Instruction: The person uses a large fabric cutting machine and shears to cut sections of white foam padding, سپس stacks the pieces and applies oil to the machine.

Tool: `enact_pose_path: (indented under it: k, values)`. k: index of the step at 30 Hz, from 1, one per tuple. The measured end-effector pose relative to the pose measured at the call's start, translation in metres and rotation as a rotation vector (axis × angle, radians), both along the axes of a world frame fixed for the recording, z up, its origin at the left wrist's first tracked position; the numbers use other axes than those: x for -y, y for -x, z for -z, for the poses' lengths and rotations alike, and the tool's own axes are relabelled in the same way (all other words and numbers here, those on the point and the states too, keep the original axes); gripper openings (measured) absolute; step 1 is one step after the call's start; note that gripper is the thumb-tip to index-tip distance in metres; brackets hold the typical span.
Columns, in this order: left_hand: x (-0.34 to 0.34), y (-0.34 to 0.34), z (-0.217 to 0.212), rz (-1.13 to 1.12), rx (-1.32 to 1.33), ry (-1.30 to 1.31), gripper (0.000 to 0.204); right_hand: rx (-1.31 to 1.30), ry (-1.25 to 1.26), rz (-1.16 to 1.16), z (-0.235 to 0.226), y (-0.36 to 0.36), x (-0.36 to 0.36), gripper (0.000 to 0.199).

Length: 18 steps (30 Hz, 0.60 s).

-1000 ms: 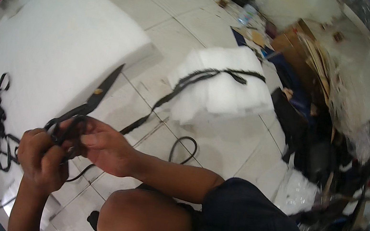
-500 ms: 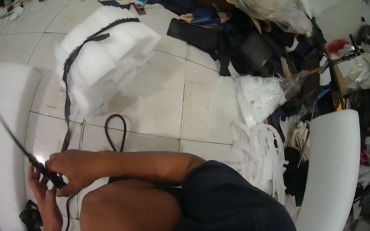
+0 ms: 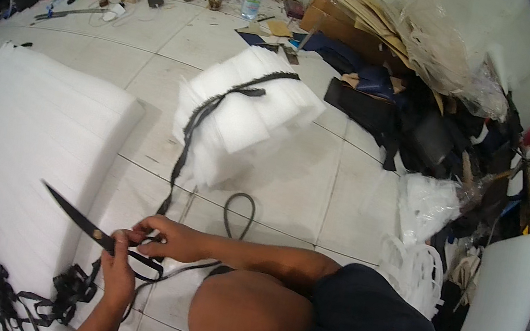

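After turning black metal scissors (image 3: 92, 228) broadside near white foam slab (image 3: 41, 137), clasps with closed left hand (image 3: 118, 266), right hand (image 3: 173, 240); seemingly regripping.

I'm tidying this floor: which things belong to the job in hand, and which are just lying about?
In the job, by the look of it:
black scissors, in the left hand, right hand at the handles
black strip across the white foam bundle
black tangle

Seemingly lying about:
water bottle
cardboard box
dark scraps
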<state>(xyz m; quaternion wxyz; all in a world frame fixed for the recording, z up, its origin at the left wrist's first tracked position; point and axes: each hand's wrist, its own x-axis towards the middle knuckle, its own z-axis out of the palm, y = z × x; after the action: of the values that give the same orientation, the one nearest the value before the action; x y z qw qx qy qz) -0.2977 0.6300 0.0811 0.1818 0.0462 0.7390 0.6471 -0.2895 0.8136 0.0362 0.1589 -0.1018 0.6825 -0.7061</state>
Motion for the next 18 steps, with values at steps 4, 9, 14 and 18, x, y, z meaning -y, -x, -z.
enact_pose_path:
  k: [4, 9, 14, 18]
  values:
    - [-0.023, 0.001, -0.010, -0.048, -0.108, 0.045, 0.044, 0.479, 0.840, -0.104, 0.006, 0.004, -0.031, 0.038]
    - [-0.053, 0.021, -0.029, 0.167, -0.223, -0.023, 0.040, 0.673, 1.056, -0.406, 0.004, -0.007, -0.049, 0.040]
    - [-0.084, 0.047, -0.046, 0.370, -0.093, -0.073, 0.042, 0.446, 0.849, -0.344, -0.040, -0.011, -0.074, 0.055]
    - [-0.118, 0.074, -0.033, 0.531, 0.180, -0.458, 0.068, 0.186, 0.347, -0.152, -0.068, -0.014, -0.097, 0.038]
